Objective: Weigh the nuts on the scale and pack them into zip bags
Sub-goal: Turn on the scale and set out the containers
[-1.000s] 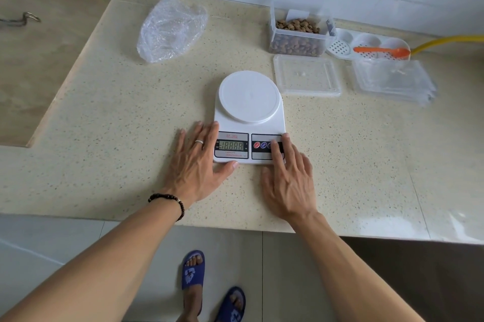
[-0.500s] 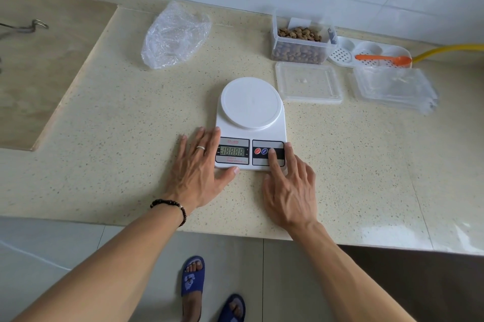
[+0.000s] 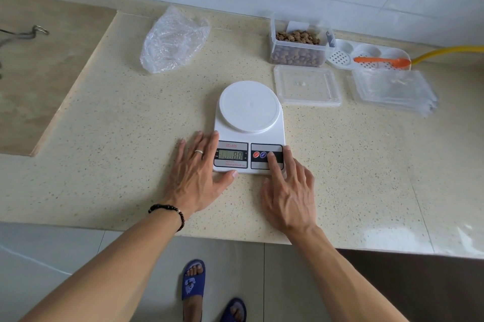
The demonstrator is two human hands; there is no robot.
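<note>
Display on the scale changed: a full row of segments a second ago, now only the right-hand digits read clearly (glare on the rest, value unreadable). Looks like power-on self-test ending, so scale is nearly ready but nothing is weighed yet.

Right hand hasn't moved off the button panel: fingers straight, index tip pressing a key just right of the red and blue buttons. Left hand stays flat and spread on the counter, thumb and index touching the scale's left-front corner, bracing it. Neither hand holds anything.

Platform is bare. Nuts sit in the open tub, well beyond the right fingertips against the wall; tub lid lies between tub and scale. Zip bags stacked farther right, orange spoon on a white tray behind them. Crumpled plastic bag far beyond the left hand.

Nothing blocks the reach to tub or spoon.
</note>
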